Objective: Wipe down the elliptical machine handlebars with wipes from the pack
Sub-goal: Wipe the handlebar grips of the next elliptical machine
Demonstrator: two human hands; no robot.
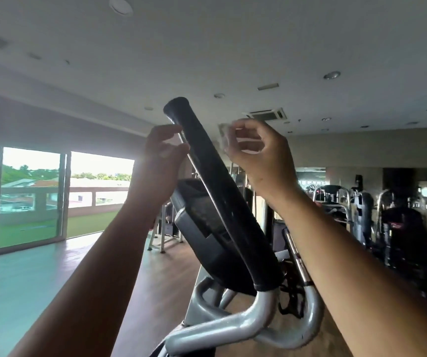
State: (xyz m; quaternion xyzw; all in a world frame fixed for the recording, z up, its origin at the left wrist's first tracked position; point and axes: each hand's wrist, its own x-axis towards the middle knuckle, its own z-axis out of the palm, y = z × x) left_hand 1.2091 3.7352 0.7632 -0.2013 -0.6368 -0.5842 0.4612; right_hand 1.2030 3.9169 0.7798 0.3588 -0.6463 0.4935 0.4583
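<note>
Up by the top of the black grip, both hands are raised. See the right hand: thumb and curled fingers pinch a crumpled white wipe, just right of the grip. Now the left hand, fingers curled at the grip's left edge; whether it holds anything, can't tell.

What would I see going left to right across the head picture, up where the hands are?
A big glass window → left hand → black padded handlebar grip → white wipe → right hand, pinching that wipe → row of dark gym machines.
</note>
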